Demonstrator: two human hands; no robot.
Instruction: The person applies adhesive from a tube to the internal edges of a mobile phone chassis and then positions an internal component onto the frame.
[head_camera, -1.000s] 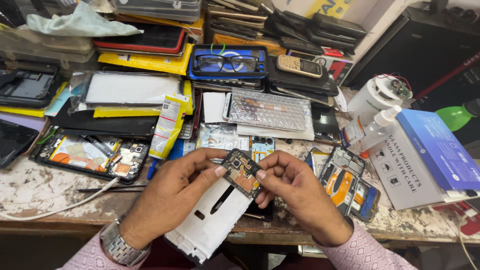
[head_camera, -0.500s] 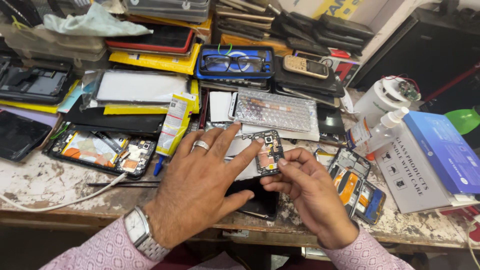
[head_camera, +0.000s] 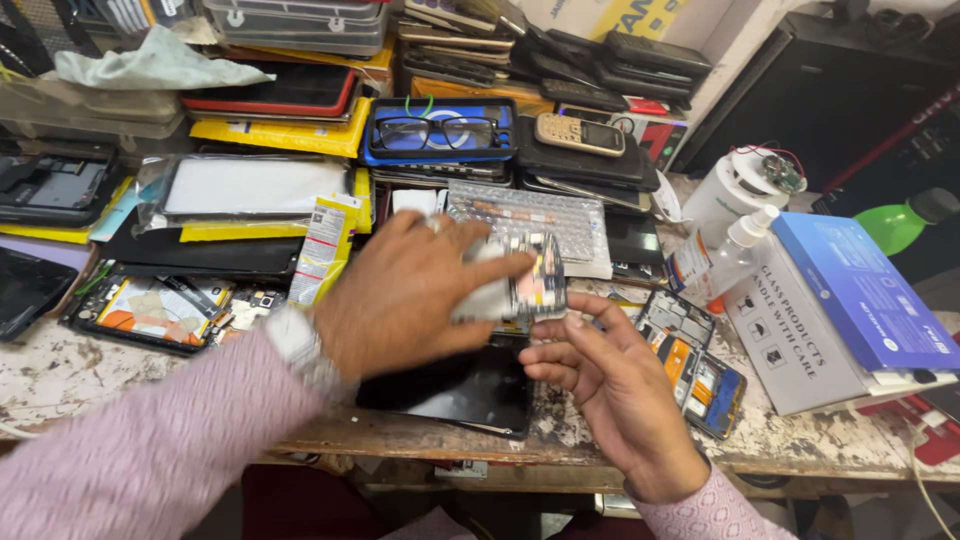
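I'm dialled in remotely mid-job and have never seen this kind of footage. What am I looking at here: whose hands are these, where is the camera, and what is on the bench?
There is no machine: the single view comes from a camera worn on a person's head, looking down at their own two bare hands. The left hand, with a wristwatch and a pink sleeve, grips an opened phone assembly with exposed parts; it is blurred. The right hand touches that piece from below with its fingers. Under the hands a black screen panel lies on the worn workbench. Around them lie eyeglasses on a blue case, a small keypad phone, a spray bottle and a blue box.
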